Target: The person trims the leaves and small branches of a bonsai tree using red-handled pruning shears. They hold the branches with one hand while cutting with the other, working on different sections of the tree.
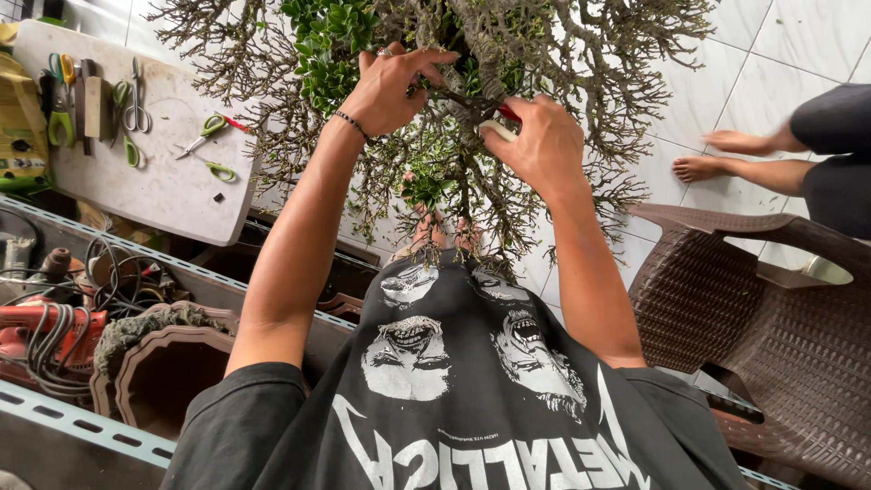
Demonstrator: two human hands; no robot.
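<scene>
Hands in bonsai branches

This is looking like a home plant workshop, set on white floor tiles. A small twiggy tree is spreading its branches across the middle. Left of the tree, a counter is carrying scissors and green-handled shears. Below the counter, a red power tool and empty brown pots are sitting on a metal shelf. Right of the tree, a brown woven chair is standing.
</scene>
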